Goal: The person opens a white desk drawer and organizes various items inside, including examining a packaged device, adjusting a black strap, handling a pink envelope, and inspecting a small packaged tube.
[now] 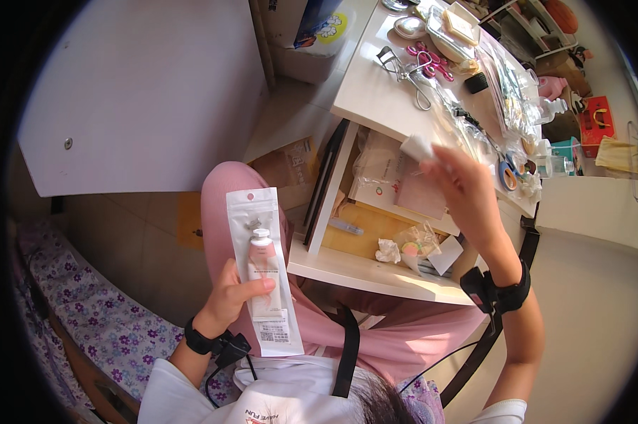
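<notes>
My left hand (224, 299) grips a soft squeeze tube (264, 259) together with a long white flat pouch (239, 212) behind it. The tube is pale pink and white with a white cap at its upper end, and its print is upside down or too small to read. My thumb presses across the tube's middle. My right hand (467, 185) is raised above a pulled-out drawer (377, 278), its fingers closed around a small white object (417, 147) that is blurred by motion; I cannot tell what it is.
Inside the drawer are crumpled tissue (388, 250), clear plastic wrap (422, 238) and flat paper packages (374, 177). On the desktop (366, 90) lie an eyelash curler (404, 71), pink scissors-like handles (430, 61), blue-handled scissors (507, 175) and a black cap (476, 83). A white panel (149, 95) stands at left.
</notes>
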Motion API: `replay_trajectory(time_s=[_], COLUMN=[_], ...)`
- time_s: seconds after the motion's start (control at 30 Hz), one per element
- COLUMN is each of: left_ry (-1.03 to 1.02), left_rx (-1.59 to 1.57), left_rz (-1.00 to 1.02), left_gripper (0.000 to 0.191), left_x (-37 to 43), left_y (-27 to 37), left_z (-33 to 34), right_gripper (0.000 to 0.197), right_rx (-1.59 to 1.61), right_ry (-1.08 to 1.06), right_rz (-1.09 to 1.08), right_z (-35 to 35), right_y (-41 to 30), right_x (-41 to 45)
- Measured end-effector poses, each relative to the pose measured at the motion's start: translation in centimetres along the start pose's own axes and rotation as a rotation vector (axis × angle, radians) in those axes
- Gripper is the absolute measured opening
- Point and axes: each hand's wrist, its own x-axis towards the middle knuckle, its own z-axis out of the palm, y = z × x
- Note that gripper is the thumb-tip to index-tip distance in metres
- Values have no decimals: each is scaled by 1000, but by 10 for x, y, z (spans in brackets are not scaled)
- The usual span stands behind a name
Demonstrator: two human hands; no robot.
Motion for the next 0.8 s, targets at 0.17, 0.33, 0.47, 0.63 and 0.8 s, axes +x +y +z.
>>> replay_trajectory(time_s=[0.17,0.33,0.47,0.63,0.8], left_ry=[24,40,46,62,69], left_rx=[82,37,73,98,70], left_rz=[16,6,-1,14,33], left_gripper=[29,21,21,21,21], left_x=[-1,-3,-3,-2,-2], left_y=[-4,1,-1,-1,0], left_z=[-3,4,1,2,1], right_gripper=[24,50,45,36,24], right_rx=[-386,-623,-634,-498,-206], right_ry=[339,291,264,403,158], right_rz=[-292,-409,-350,-382,-293], right_z=[16,24,18,12,-3], right_y=[9,20,20,17,9], right_x=[34,38,40,35,-14])
